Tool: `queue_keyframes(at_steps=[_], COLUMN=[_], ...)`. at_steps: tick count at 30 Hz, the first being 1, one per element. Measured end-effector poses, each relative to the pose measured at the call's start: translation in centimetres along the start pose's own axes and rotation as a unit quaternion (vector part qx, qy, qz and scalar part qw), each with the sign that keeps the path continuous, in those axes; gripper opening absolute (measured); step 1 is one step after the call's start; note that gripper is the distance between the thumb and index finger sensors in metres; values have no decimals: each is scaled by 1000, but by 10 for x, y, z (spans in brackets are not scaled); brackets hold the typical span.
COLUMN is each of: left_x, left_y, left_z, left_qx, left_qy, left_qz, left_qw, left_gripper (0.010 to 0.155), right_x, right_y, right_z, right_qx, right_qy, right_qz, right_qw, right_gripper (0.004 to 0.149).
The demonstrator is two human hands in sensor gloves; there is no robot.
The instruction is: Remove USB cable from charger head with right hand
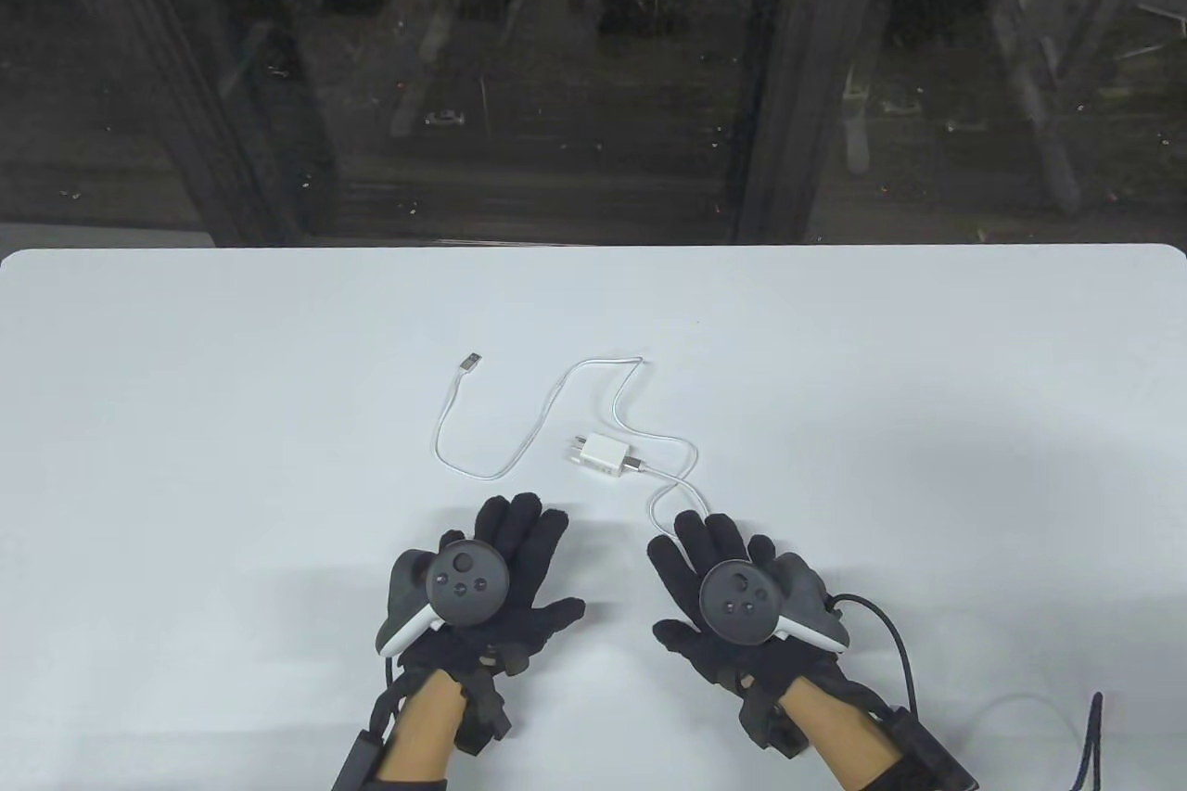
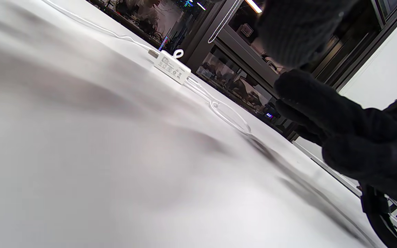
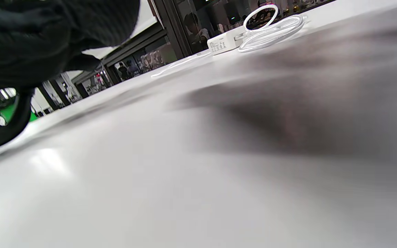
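Observation:
A white charger head (image 1: 600,455) lies on the white table (image 1: 185,420) near the middle. A white USB cable (image 1: 547,401) is plugged into its right side and loops back to a free plug (image 1: 471,362) at the far left. My left hand (image 1: 496,582) rests flat on the table, just in front and left of the charger. My right hand (image 1: 733,592) rests flat in front and right of it, fingertips close to a cable loop (image 1: 670,499). Both hands are empty. The charger shows in the left wrist view (image 2: 171,67) and the right wrist view (image 3: 224,42).
The table's far edge (image 1: 593,248) runs along a dark glass wall. A black glove cable (image 1: 895,643) trails off my right wrist at the front right.

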State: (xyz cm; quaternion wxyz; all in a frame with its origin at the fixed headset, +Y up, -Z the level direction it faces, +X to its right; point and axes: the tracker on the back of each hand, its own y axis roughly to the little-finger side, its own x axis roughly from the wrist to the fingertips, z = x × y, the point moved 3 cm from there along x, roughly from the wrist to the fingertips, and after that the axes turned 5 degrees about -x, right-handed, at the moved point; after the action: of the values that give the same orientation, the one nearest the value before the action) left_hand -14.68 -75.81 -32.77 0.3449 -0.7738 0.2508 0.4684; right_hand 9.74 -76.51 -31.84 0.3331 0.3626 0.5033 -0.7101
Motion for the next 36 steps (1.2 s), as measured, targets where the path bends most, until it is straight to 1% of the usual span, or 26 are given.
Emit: queue_keyframes(at_steps=[2,6,9,10,11,14,17,19,23,25,27,30,33,35,36], left_x=[0,1,1,2,2,2,2,3,5,6,7,8,8,8,8], left_y=[2,3,3,3,5,10,14,15,14,14,13,13,13,13,13], left_z=[0,1,4,5,7,10,13,16,22,24,25,27,27,27,27], left_qx=[-3,-8,-11,-12,-14,-24,-34,-37,-32,-34,-38,-41,-44,-43,-42], left_qy=[0,2,1,0,-4,-10,-15,-13,-17,-15,-16,-17,-18,-15,-13], left_qz=[2,8,8,7,11,20,28,33,33,30,27,27,26,27,27], left_qw=[1000,1000,1000,1000,1000,999,999,999,999,999,999,999,999,999,999], left_gripper=[86,85,85,85,84,83,83,82,81,81,81,80,79,79,79], right_x=[0,1,7,11,17,35,63,81,117,133,147,164,182,190,193], right_y=[0,-1,-2,-3,-4,-4,-3,-1,5,5,2,-4,-7,-3,-1], right_z=[-2,-10,-25,-31,-38,-53,-70,-75,-71,-63,-55,-45,-32,-22,-17], right_qx=[-11,0,-10,-15,-18,-16,-15,-18,-21,-27,-58,-104,-145,-165,-172], right_qy=[7,15,48,60,59,31,14,-5,-60,-81,-96,-99,-99,-103,-99], right_qz=[4,8,17,19,23,38,56,73,122,141,151,156,174,196,203], right_qw=[1000,1000,999,998,998,999,998,997,991,986,982,977,969,961,959], right_gripper=[79,78,77,77,77,78,79,79,79,79,79,79,79,76,72])
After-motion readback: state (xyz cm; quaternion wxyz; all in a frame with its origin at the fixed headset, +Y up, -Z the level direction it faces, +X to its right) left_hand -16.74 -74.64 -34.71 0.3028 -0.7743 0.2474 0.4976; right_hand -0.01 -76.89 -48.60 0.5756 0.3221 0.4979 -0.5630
